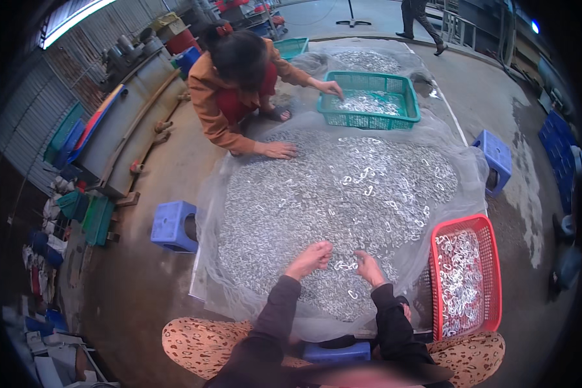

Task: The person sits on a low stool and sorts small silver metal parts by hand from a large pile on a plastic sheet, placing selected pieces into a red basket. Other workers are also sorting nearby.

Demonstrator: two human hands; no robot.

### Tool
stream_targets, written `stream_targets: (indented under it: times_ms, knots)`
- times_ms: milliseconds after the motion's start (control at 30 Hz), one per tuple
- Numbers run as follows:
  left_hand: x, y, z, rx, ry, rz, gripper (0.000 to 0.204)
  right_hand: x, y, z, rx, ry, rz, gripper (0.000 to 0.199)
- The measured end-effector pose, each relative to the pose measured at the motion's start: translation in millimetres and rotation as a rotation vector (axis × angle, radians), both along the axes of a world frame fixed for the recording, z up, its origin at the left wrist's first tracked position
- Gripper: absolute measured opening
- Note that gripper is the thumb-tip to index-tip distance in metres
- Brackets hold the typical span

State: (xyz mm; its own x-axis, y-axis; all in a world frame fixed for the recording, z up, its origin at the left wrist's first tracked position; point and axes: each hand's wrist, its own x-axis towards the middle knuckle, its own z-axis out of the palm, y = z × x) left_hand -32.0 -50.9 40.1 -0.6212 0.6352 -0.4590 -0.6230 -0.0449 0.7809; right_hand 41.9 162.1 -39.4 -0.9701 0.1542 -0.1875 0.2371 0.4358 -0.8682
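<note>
A wide heap of small grey metal pieces [284,220] lies on a pale mesh net [207,258] in front of me. Some brighter, S-shaped or hook-like pieces [370,190] are scattered over it. Just above the near part of the heap is my left hand [312,258], its fingers closed together. Close by on the right, my right hand [370,269] is closed in a pinch. What either one holds is too small to make out. A few bright pieces [346,266] show between my hands. To my right stands a red basket [436,284] holding many bright pieces.
Across the heap, a person in an orange jacket [207,97] crouches, one hand on the pieces, the other at a green basket [368,121]. Blue stools [173,226] flank the net, and another blue stool [336,352] is below me. Someone's legs [419,22] show far back.
</note>
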Motion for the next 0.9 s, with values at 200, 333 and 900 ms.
stream_targets:
  times_ms: [200, 333, 900]
  knots:
    - [3.6, 11.7, 25.9, 0.251, -0.051, 0.144, 0.014, -8.0, -30.8, -23.7, 0.581, -0.132, 0.337, 0.019]
    - [-7.3, 1.4, 43.6, 0.465, -0.115, 0.219, 0.011, 13.2, -25.8, -35.2, 0.364, -0.08, 0.302, 0.022]
    - [-31.5, 6.0, 4.4, 0.331, -0.15, 0.344, 0.028, 14.3, 44.1, 44.8, -1.353, -0.228, -0.176, 0.027]
